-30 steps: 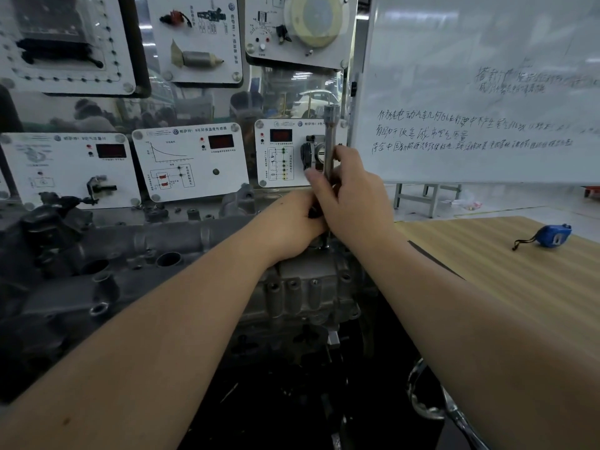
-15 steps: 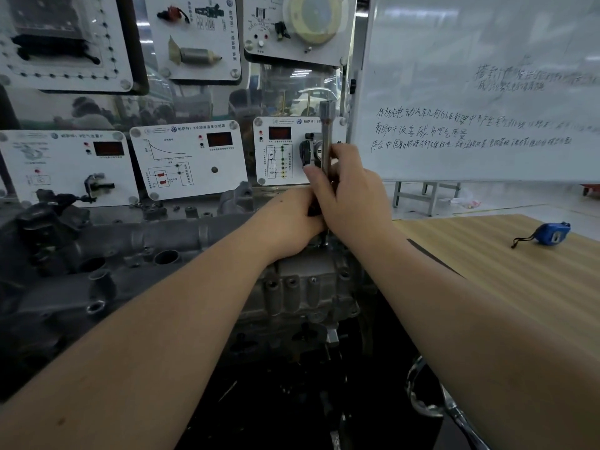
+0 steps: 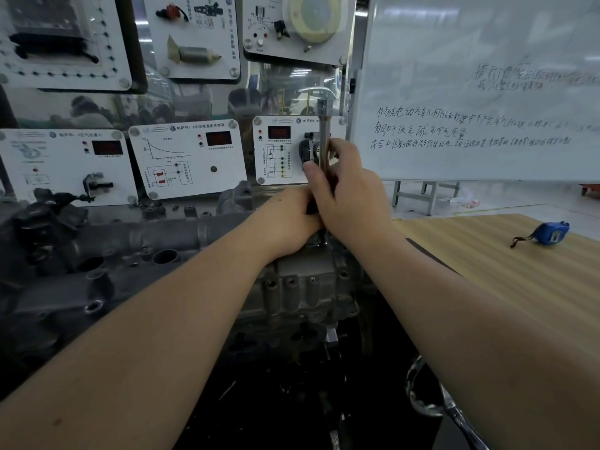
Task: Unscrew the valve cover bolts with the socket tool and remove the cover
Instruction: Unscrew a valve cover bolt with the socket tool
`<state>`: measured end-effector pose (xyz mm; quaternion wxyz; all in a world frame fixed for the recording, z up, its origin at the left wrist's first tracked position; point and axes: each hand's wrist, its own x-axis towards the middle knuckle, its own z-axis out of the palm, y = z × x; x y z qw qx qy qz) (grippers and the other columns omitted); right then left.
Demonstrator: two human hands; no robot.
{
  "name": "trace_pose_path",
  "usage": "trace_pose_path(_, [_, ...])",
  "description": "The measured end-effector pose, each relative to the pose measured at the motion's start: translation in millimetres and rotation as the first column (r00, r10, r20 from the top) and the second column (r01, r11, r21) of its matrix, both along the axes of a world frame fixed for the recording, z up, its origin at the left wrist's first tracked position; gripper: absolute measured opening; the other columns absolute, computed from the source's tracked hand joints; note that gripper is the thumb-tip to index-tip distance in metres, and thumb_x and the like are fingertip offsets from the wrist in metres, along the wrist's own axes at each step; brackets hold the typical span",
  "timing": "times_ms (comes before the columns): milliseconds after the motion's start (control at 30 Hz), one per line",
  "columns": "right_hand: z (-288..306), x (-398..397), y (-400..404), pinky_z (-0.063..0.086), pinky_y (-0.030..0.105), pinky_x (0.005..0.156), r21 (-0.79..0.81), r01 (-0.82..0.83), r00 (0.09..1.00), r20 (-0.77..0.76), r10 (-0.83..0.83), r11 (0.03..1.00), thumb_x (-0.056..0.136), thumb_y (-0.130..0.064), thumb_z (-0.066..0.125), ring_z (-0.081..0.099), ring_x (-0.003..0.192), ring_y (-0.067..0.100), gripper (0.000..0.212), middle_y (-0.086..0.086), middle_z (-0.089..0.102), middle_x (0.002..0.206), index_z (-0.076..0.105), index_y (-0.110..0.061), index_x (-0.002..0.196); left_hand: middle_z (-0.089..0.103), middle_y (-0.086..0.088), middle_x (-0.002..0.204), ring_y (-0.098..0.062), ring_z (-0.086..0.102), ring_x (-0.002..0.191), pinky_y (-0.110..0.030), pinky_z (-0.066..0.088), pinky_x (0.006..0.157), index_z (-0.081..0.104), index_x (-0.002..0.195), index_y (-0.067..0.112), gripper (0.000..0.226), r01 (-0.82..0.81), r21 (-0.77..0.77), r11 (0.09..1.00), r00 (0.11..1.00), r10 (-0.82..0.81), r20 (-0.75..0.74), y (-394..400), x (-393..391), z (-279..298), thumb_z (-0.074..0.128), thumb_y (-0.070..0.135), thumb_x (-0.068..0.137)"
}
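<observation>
A long metal socket tool [image 3: 323,131] stands upright over the far right end of the grey valve cover [image 3: 181,235] on the engine. My right hand [image 3: 352,193] grips the tool's shaft, thumb on the near side. Low beside it sits my left hand [image 3: 285,222], its fingers curled toward the tool's lower part, where a dark piece shows between both hands. The tool's tip and the bolt under it are hidden by my hands.
White sensor display panels [image 3: 186,157] stand just behind the engine. A whiteboard [image 3: 487,92] fills the right background. To the right lies a wooden table [image 3: 503,280] with a blue tape measure [image 3: 552,233]. A chrome wrench [image 3: 435,407] lies below on the right.
My hands and the tool stay almost in place; the right hand's grip has shifted a little along the shaft, and the view has drifted slightly.
</observation>
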<state>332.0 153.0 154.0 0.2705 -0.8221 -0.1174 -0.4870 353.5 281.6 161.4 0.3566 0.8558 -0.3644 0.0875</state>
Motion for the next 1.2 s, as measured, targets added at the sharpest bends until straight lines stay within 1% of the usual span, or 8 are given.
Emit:
trace_pose_path(167, [0.0, -1.7, 0.4, 0.037, 0.035, 0.063, 0.009, 0.012, 0.999, 0.032, -0.012, 1.000, 0.104, -0.028, 0.055, 0.053, 0.071, 0.024, 0.033, -0.002, 0.056, 0.078, 0.054, -0.001, 0.123, 0.065, 0.013, 0.073, 0.010, 0.058, 0.059, -0.011, 0.039, 0.049, 0.054, 0.081, 0.038, 0.030, 0.004, -0.038, 0.999, 1.000, -0.004, 0.019, 0.0, -0.9, -1.2, 0.058, 0.012, 0.095])
trace_pose_path(333, [0.6, 0.0, -0.9, 0.051, 0.049, 0.070, 0.019, -0.035, 0.999, -0.029, 0.035, 0.999, 0.108, -0.022, 0.041, 0.066, 0.081, 0.039, 0.023, 0.015, 0.073, 0.090, 0.052, -0.002, 0.106, 0.069, 0.001, 0.073, -0.008, 0.057, 0.058, -0.037, 0.052, 0.061, 0.059, 0.086, 0.038, 0.031, 0.045, -0.026, 0.999, 0.998, -0.046, -0.040, -2.6, -2.1, -2.8, 0.050, 0.011, 0.098])
trace_pose_path(500, [0.9, -1.8, -0.2, 0.038, 0.034, 0.062, 0.016, -0.047, 0.999, -0.023, 0.048, 0.999, 0.107, -0.032, 0.046, 0.063, 0.076, 0.023, 0.033, -0.003, 0.069, 0.087, 0.052, -0.006, 0.127, 0.060, 0.029, 0.056, 0.007, 0.054, 0.048, -0.010, 0.037, 0.043, 0.053, 0.077, 0.036, 0.035, 0.014, -0.015, 1.000, 1.000, -0.014, -0.009, 0.1, -1.4, -1.0, 0.051, 0.008, 0.098])
trace_pose_path(600, [0.8, -2.5, 0.7, 0.027, 0.030, 0.061, 0.034, -0.034, 0.999, 0.019, 0.033, 0.999, 0.104, -0.032, 0.057, 0.050, 0.070, 0.017, 0.040, -0.007, 0.057, 0.079, 0.052, -0.003, 0.130, 0.059, 0.021, 0.051, 0.011, 0.053, 0.048, -0.009, 0.035, 0.042, 0.049, 0.073, 0.033, 0.037, -0.002, 0.000, 1.000, 1.000, 0.002, 0.021, -1.4, -1.6, -0.1, 0.055, 0.005, 0.096])
trace_pose_path(733, [-0.1, -1.4, 1.1, 0.030, 0.034, 0.057, 0.007, -0.031, 1.000, 0.002, 0.031, 0.999, 0.106, -0.024, 0.050, 0.051, 0.062, 0.027, 0.018, -0.009, 0.048, 0.063, 0.048, -0.012, 0.094, 0.054, 0.009, 0.052, 0.012, 0.051, 0.049, -0.010, 0.036, 0.046, 0.046, 0.070, 0.033, 0.037, -0.028, -0.011, 1.000, 0.996, 0.029, 0.080, -1.7, -2.6, 0.2, 0.056, 0.006, 0.093])
trace_pose_path(967, [0.3, 2.5, -2.9, 0.053, 0.045, 0.070, 0.045, -0.039, 0.999, -0.033, 0.041, 0.998, 0.108, -0.025, 0.041, 0.066, 0.083, 0.036, 0.024, 0.013, 0.073, 0.094, 0.052, -0.003, 0.109, 0.072, 0.000, 0.090, -0.010, 0.066, 0.080, -0.033, 0.054, 0.072, 0.064, 0.100, 0.027, 0.022, 0.037, 0.004, 0.999, 0.998, -0.037, 0.042, -1.5, -6.1, -0.9, 0.050, 0.010, 0.098])
trace_pose_path(1067, [0.6, 0.5, -0.8, 0.036, 0.020, 0.055, 0.033, -0.051, 0.999, -0.002, 0.051, 0.998, 0.106, -0.033, 0.051, 0.056, 0.073, 0.018, 0.040, -0.007, 0.065, 0.090, 0.049, -0.005, 0.135, 0.065, 0.018, 0.059, 0.007, 0.058, 0.056, -0.013, 0.039, 0.047, 0.054, 0.077, 0.033, 0.035, 0.008, 0.004, 1.000, 0.999, -0.008, 0.041, 0.1, -3.0, 0.1, 0.051, 0.004, 0.096])
trace_pose_path(1200, [-1.4, 1.3, -0.5, 0.026, 0.032, 0.057, 0.013, -0.025, 1.000, 0.018, 0.025, 1.000, 0.105, -0.030, 0.056, 0.048, 0.067, 0.018, 0.026, -0.009, 0.050, 0.071, 0.057, -0.004, 0.111, 0.057, 0.033, 0.053, 0.014, 0.053, 0.051, -0.008, 0.036, 0.045, 0.048, 0.073, 0.033, 0.036, -0.008, -0.011, 1.000, 0.998, 0.009, 0.059, -0.9, -0.6, -0.9, 0.055, 0.005, 0.094])
